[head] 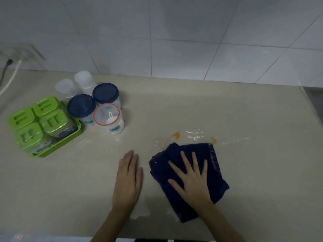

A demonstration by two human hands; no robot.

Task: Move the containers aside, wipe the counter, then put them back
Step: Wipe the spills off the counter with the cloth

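A folded dark blue cloth [215, 173] lies on the beige counter [244, 119], and my right hand [191, 179] presses flat on it with fingers spread. My left hand [128, 179] rests flat on the bare counter just left of the cloth, holding nothing. Orange stains [175, 135] and white wet streaks [194, 134] sit just beyond the cloth. At the left stand the containers: two jars with dark blue lids [81, 107], a clear jar with a red-rimmed lid and a scoop inside [107, 116], two frosted white tubs [65, 88], and a green tray of green-lidded boxes [76, 135].
A white tiled wall [174, 41] backs the counter. A wall socket with a dark plug and a white cable [10, 79] is at the far left. The counter's right end drops to a grey edge [312, 102]. A damp patch lies near the front edge.
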